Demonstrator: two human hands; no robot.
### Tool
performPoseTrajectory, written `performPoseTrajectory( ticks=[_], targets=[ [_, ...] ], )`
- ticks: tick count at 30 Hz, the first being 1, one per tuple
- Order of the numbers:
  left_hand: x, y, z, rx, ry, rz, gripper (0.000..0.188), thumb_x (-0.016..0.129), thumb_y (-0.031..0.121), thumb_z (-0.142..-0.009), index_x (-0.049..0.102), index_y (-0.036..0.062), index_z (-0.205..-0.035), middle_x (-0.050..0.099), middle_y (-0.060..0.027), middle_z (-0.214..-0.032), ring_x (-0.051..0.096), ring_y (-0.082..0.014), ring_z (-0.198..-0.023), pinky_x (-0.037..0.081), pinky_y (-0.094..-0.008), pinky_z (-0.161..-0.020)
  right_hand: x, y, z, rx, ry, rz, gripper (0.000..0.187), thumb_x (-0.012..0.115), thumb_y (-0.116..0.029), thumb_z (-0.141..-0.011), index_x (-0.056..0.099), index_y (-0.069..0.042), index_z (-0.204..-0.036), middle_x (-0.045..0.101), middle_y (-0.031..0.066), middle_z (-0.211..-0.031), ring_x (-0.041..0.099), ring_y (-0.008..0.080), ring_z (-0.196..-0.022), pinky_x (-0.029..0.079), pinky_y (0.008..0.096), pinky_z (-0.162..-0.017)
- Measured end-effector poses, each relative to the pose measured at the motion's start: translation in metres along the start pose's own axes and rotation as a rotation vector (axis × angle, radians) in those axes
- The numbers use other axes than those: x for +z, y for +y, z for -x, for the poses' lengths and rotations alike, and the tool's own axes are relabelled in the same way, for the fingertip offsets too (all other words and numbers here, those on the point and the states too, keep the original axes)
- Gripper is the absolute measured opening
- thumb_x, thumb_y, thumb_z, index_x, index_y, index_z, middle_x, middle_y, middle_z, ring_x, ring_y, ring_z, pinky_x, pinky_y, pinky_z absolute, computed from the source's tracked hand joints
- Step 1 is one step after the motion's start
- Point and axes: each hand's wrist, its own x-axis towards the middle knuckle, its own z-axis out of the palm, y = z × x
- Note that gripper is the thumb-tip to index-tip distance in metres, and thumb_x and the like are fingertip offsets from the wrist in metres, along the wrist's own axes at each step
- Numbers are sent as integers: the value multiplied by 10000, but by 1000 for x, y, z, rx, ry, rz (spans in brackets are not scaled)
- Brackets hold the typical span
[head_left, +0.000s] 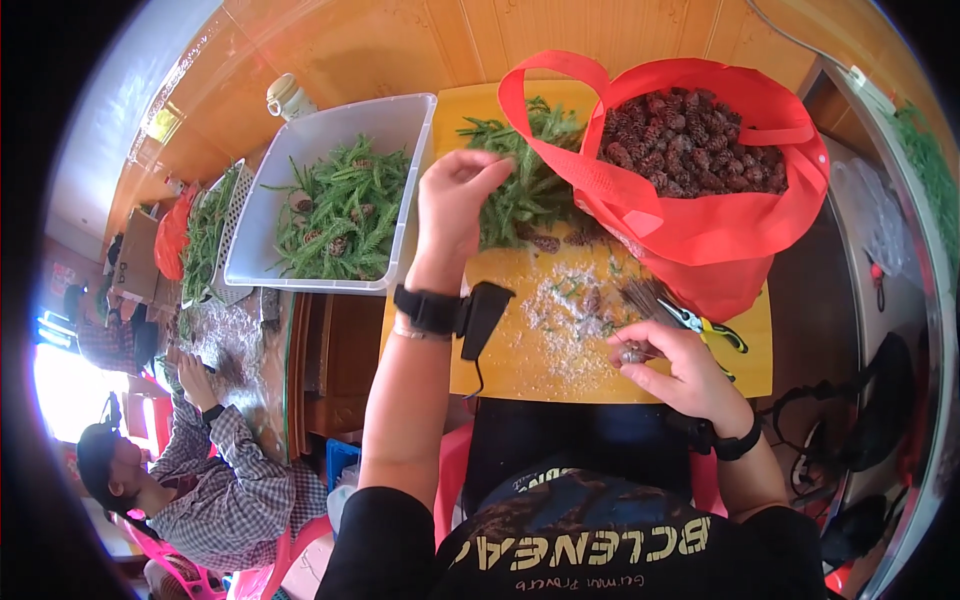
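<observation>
Right hand (688, 374) around pine cone (632, 354), left hand (453, 197) by green sprigs (522, 205)

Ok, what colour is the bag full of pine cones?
The bag is bright red, best seen in the head view.

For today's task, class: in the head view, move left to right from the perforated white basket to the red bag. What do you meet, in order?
Perforated white basket → clear plastic bin → the person's left hand → loose pile of green sprigs → red bag filled with pinecones.
</observation>
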Motion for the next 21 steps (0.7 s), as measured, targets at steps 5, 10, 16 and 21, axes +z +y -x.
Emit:
performPoseTrajectory(
  ticks=[5,10,16,21],
  targets=[
    [-20,1,45,-39,29,421,148,567,-41,-833,476,74,-855,581,-40,-890,612,-175,-824,523,-318,-792,5,-2,-16,-36,7,-66,256,598,-77,-840,542,3,-1077,610,84,-991,591,146,-923,468,282,-822],
    [-20,2,75,-124,53,634,116,517,-4,-869,473,101,-846,579,-39,-820,611,-203,-857,502,-408,-848,8,0,-32,-18,-26,-346,286,538,-24,-870,472,-1,-1147,513,90,-1173,497,133,-1073,404,271,-904],
    [-10,-12,97,-294,-23,801,114,458,-13,-865,464,99,-845,547,-46,-725,587,-266,-972,355,-554,-999,14,5,-64,2,50,-568,272,510,-73,-901,460,-2,-1159,497,61,-1160,483,113,-1073,392,251,-887],
    [-2,-13,108,-349,-86,1038,103,476,-2,-847,475,91,-890,551,-40,-800,585,-254,-969,339,-563,-1010,20,7,-68,113,13,-828,270,507,-126,-914,475,-12,-1157,516,50,-1131,500,92,-991,409,247,-859]
  ],
)
